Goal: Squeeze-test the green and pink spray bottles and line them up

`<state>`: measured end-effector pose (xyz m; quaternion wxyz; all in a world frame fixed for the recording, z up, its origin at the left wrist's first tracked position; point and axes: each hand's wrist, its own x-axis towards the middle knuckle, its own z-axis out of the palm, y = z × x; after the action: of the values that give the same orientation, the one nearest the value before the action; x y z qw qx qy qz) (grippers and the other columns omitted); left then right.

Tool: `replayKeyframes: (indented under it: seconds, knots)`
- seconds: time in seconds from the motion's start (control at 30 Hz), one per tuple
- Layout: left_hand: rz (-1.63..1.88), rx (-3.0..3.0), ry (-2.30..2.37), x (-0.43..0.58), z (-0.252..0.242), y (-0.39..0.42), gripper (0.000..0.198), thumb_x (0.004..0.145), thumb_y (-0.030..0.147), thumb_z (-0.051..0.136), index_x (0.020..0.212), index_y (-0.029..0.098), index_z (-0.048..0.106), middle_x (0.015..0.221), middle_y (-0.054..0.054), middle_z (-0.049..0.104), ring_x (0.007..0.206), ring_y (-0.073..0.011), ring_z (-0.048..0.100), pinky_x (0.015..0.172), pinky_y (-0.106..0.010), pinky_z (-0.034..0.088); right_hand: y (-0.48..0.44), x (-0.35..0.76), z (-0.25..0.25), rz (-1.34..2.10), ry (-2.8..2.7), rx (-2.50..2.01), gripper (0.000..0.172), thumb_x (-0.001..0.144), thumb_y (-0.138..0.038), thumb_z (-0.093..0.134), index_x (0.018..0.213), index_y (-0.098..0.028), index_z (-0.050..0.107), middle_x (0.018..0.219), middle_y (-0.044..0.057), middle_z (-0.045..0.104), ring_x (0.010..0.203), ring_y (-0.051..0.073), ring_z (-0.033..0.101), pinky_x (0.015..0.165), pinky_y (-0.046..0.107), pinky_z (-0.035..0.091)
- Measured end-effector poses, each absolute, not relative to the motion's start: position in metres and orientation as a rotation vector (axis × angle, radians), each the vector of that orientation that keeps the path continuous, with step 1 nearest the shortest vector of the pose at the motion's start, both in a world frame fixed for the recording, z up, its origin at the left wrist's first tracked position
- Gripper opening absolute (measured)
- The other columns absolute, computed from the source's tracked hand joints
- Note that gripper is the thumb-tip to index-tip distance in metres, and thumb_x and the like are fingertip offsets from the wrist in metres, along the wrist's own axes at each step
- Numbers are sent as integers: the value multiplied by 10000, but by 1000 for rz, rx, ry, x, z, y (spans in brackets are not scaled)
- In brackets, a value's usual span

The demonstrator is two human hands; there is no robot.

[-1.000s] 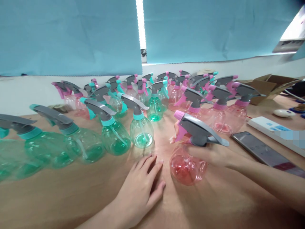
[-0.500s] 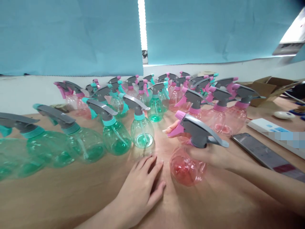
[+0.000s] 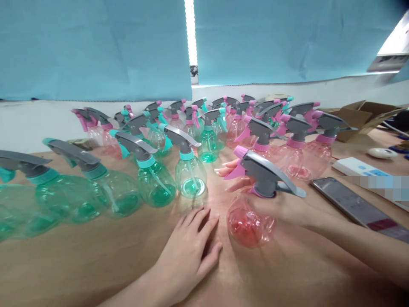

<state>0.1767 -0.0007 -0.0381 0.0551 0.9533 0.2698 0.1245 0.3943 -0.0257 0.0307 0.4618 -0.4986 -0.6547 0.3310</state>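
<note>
My left hand (image 3: 193,249) lies palm down on the wooden table, fingers stretched out and holding nothing. Just beyond its fingertips stands a clear green spray bottle (image 3: 191,179) with a grey and turquoise sprayer head. To the right, a clear pink spray bottle (image 3: 249,226) with a grey and pink trigger head stands upright on the table. My right hand (image 3: 277,209) is at its neck, partly hidden by the sprayer head. Its fingers stick out straight past the pink trigger, apart from each other; the palm's contact with the bottle is hard to see.
Several green spray bottles (image 3: 156,187) stand in a row at the left. Behind, more pink and green ones crowd toward the wall; pink bottles (image 3: 295,157) stand right. A phone (image 3: 354,209), a white power strip (image 3: 361,166), a white mouse (image 3: 382,153) and an open cardboard box (image 3: 364,117) lie right.
The fingers of my right hand have straightened and spread away from the pink bottle's trigger. That bottle's head has shifted very slightly left. My left hand has stayed put.
</note>
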Motion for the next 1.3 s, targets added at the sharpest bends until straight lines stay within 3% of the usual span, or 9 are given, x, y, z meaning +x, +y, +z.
replayKeyframes:
  seconds: [0.2, 0.33, 0.43, 0.57, 0.67, 0.87, 1.07, 1.2, 1.3]
  knots:
    - [350, 2893, 823, 176, -38, -1, 426, 920, 292, 523, 1314, 132, 509, 1332, -157, 521, 1217, -335, 467, 973, -525, 435, -24, 394, 31, 783, -1611, -1288, 406, 682, -195, 527, 1076, -244, 614, 607, -30, 606, 547, 170, 619, 658, 366, 547]
    - [361, 2892, 813, 176, -38, 0, 423, 919, 289, 520, 1311, 130, 507, 1328, -158, 521, 1216, -333, 466, 972, -524, 436, -24, 396, 27, 829, -1654, -1240, 416, 738, -130, 509, 1119, -269, 600, 552, -68, 550, 496, 137, 572, 674, 346, 538]
    - [375, 2893, 811, 176, -37, 0, 418, 915, 285, 525, 1301, 127, 515, 1321, -157, 526, 1208, -332, 474, 972, -519, 438, -25, 396, 29, 811, -1642, -1239, 421, 726, -116, 525, 1110, -268, 606, 595, -60, 588, 553, 145, 610, 710, 345, 542]
    - [386, 2890, 814, 176, -37, -1, 416, 912, 293, 527, 1298, 137, 518, 1320, -150, 529, 1210, -328, 477, 977, -511, 438, -26, 395, 32, 824, -1609, -1198, 475, 693, -107, 538, 1137, -269, 592, 806, -7, 689, 796, 188, 683, 705, 308, 551]
    - [390, 2885, 820, 177, -37, -1, 407, 915, 293, 518, 1296, 149, 518, 1314, -141, 538, 1206, -322, 484, 972, -505, 444, -25, 396, 30, 854, -1623, -1180, 498, 726, -104, 524, 1188, -283, 562, 923, 3, 696, 863, 180, 680, 731, 300, 553]
    - [368, 2887, 826, 177, -36, -2, 412, 918, 290, 512, 1307, 155, 505, 1336, -146, 523, 1225, -326, 465, 976, -517, 435, -23, 398, 25, 806, -1662, -1238, 495, 744, -98, 523, 1207, -271, 552, 818, -15, 682, 628, 135, 628, 590, 270, 525]
    - [347, 2880, 832, 176, -36, -2, 405, 921, 283, 513, 1300, 141, 511, 1338, -151, 518, 1231, -321, 460, 994, -507, 419, -26, 396, 28, 709, -1677, -1282, 304, 728, -144, 554, 998, -264, 629, 736, -26, 656, 689, 153, 639, 649, 274, 541]
    - [356, 2881, 826, 176, -37, -2, 406, 923, 292, 508, 1301, 146, 506, 1344, -148, 511, 1234, -319, 454, 998, -511, 415, -27, 396, 28, 644, -1640, -1348, 132, 694, -147, 548, 767, -247, 593, 651, -32, 616, 584, 140, 592, 524, 255, 509]
    - [376, 2877, 824, 176, -37, -2, 407, 922, 292, 508, 1303, 150, 504, 1337, -145, 519, 1228, -318, 463, 996, -508, 419, -28, 397, 27, 660, -1625, -1330, 128, 698, -157, 547, 773, -250, 593, 705, -19, 646, 604, 144, 612, 527, 255, 516]
